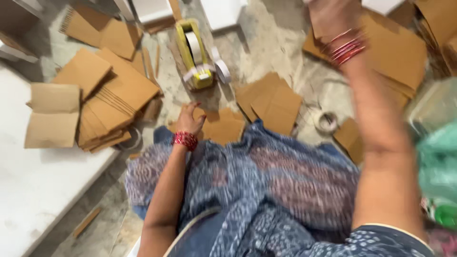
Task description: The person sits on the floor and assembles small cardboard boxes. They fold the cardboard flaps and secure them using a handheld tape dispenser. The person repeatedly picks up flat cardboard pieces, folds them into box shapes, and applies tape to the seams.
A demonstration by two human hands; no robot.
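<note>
Two hands show, well apart: the left hand [189, 119] is down on the floor with its fingers spread and curled onto a small flat cardboard piece [223, 124] just ahead of the person's patterned blue clothing [266, 181], touching it rather than gripping it, while the right hand [328, 16] is raised toward the top edge of the view, blurred and partly cut off (whether its fingers are open or closed around anything I cannot tell). Red bangles [346, 47] sit on the right wrist. Just beyond the left hand stands a yellow tape dispenser [196, 54] loaded with white tape, with a loose tape roll [326, 121] lying to the right. As a judgement, little looks finished: flat cardboard sheets [112, 95] lie stacked and scattered on both sides, unfolded and untaped, and no assembled box is visible, so most of the work appears left.
</note>
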